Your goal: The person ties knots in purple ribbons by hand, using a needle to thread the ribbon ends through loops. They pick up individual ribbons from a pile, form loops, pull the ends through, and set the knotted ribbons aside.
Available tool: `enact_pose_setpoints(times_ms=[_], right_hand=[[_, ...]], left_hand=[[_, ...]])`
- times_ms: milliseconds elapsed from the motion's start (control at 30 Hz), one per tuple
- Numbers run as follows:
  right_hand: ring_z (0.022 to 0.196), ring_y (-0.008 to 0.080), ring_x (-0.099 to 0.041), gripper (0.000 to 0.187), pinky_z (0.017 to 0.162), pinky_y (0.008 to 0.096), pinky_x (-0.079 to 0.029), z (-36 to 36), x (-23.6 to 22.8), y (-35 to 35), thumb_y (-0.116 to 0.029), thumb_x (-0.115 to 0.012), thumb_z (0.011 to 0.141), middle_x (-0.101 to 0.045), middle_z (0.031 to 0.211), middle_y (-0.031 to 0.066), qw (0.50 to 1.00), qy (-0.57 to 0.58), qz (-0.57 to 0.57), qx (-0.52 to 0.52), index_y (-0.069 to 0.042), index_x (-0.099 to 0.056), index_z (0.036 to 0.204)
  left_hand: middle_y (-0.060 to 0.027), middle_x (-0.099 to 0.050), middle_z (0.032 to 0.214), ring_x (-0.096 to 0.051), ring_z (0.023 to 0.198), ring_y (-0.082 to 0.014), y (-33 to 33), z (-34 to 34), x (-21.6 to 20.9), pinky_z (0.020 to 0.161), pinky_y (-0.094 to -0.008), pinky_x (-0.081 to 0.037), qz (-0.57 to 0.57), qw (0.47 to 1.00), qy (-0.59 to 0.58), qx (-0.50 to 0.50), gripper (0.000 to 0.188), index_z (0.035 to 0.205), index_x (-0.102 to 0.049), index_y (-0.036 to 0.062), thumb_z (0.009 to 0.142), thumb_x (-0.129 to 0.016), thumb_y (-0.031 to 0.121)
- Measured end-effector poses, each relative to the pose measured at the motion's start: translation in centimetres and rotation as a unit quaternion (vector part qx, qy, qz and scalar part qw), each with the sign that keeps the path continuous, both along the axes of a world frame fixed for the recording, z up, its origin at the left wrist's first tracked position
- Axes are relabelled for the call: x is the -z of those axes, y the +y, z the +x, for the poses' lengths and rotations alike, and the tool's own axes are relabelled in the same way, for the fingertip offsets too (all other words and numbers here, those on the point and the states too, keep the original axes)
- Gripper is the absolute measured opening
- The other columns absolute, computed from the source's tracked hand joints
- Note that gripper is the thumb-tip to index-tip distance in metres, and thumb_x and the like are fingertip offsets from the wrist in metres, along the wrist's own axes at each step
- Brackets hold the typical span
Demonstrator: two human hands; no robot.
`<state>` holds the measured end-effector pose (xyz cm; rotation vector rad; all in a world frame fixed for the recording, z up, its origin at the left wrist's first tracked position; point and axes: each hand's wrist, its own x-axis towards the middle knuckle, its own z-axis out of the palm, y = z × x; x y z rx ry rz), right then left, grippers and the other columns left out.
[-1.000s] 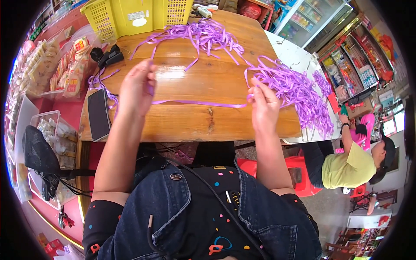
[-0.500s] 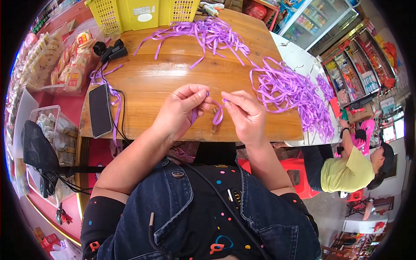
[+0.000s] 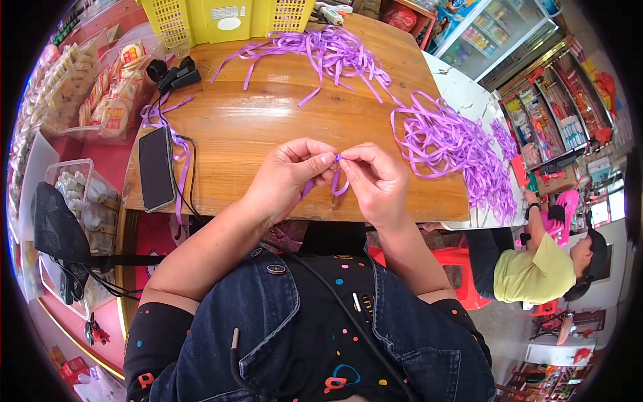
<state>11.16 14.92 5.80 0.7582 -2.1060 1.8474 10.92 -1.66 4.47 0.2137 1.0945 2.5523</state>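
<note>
Over the near edge of the wooden table, a narrow purple ribbon [image 3: 339, 182] is pinched between my two hands. My left hand [image 3: 293, 173] is closed, its thumb and forefinger on the ribbon, with a length hanging below the palm. Facing it, my right hand [image 3: 377, 179] pinches the ribbon at nearly the same spot. A small loop droops between the hands, and a knot-like bunch shows at the fingertips, partly hidden by them. Farther right lies a large heap of purple ribbons [image 3: 462, 151], and a smaller ribbon pile [image 3: 335, 57] spreads at the back.
On the wooden table [image 3: 241, 120], a black phone [image 3: 155, 169] with a cable lies at left. A yellow crate [image 3: 231, 20] stands at the far edge, and packaged goods [image 3: 114, 100] line the left. A person in a yellow shirt [image 3: 536, 271] sits at right, near a red stool [image 3: 462, 275].
My hands have come together; the fingertips that were apart now meet at the ribbon. The loop between them has become smaller and narrower.
</note>
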Motion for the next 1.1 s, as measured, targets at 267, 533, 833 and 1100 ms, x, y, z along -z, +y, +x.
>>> enact_pose_setpoints(times_ms=[267, 533, 833, 1100], right_hand=[[0.071, 0.0121, -0.056, 0.012, 0.061, 0.0217, -0.044, -0.3, -0.3, 0.0, 0.011, -0.059, 0.077, -0.059, 0.080, 0.0086, 0.991, 0.095, 0.091, 0.030, 0.003, -0.059, 0.085], [0.067, 0.0131, -0.055, 0.012, 0.058, 0.0224, -0.043, 0.1, -0.7, 0.0, 0.012, -0.059, 0.076, -0.059, 0.078, 0.0093, 0.990, 0.100, 0.097, 0.028, 0.004, -0.059, 0.084], [0.067, 0.0140, -0.054, 0.007, 0.058, 0.0231, -0.043, 0.1, 0.3, -0.7, 0.009, -0.060, 0.079, -0.058, 0.077, 0.0098, 0.988, 0.149, 0.018, 0.048, 0.004, -0.058, 0.084], [0.066, 0.0137, -0.053, 0.008, 0.057, 0.0229, -0.041, 0.1, 0.5, -0.7, 0.010, -0.060, 0.079, -0.058, 0.077, 0.0095, 0.986, 0.158, 0.021, 0.045, 0.004, -0.058, 0.084]], left_hand=[[-0.0037, -0.062, 0.082, -0.055, 0.070, -0.0101, 0.0, -0.2, 0.6, 0.064, -0.0214, -0.043, -0.032, 0.999, 0.018, -0.019, 0.008, 0.092, -0.061, 0.0034, 0.086, -0.060, 0.008], [-0.0037, -0.062, 0.079, -0.054, 0.067, -0.0087, 0.4, -0.2, 0.8, 0.061, -0.0203, -0.043, -0.061, 0.998, 0.016, -0.031, 0.007, 0.089, -0.062, 0.0030, 0.086, -0.060, 0.008], [-0.0035, -0.062, 0.079, -0.054, 0.066, -0.0083, 1.0, 0.5, 0.1, 0.060, -0.0199, -0.042, 0.032, 0.999, -0.011, -0.028, 0.007, 0.088, -0.061, 0.0021, 0.087, -0.059, 0.008], [-0.0030, -0.061, 0.077, -0.052, 0.066, -0.0076, 1.1, 0.5, 0.6, 0.061, -0.0200, -0.041, -0.009, 0.999, 0.024, -0.047, 0.006, 0.089, -0.061, 0.0021, 0.087, -0.058, 0.007]])
